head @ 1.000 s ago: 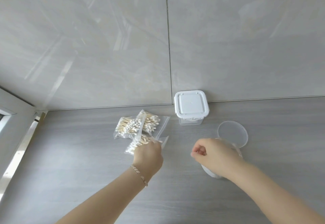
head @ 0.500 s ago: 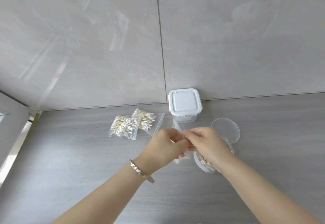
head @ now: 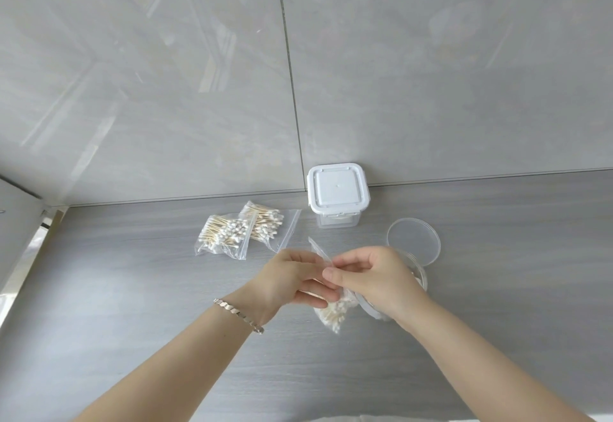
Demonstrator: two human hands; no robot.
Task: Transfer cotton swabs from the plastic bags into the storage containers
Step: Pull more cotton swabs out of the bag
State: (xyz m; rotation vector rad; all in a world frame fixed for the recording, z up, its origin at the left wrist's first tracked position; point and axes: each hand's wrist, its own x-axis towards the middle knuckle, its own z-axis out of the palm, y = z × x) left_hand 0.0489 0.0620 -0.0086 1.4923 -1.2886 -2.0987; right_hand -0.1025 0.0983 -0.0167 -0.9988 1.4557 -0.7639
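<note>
The bag (head: 333, 314) of swabs is held just beside the open tub (head: 421, 272). Its sealed mouth is pinched between the fingers (head: 315, 295) of the left hand (head: 292, 280) and those of the right hand (head: 374, 275), probably so that the seal can be pulled apart close to where the swabs are to go. The lid (head: 413, 241) is laid aside behind the tub. Two full bags (head: 225, 234) and a shut box (head: 337, 191) are left on the tabletop (head: 132, 289). A second ago this bag was still being taken from the pile by the left hand alone.

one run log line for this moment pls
phase: opening swab bag | left hand: pinches bag top | right hand: pinches bag top | round container: uncovered | square container: lidded
</note>
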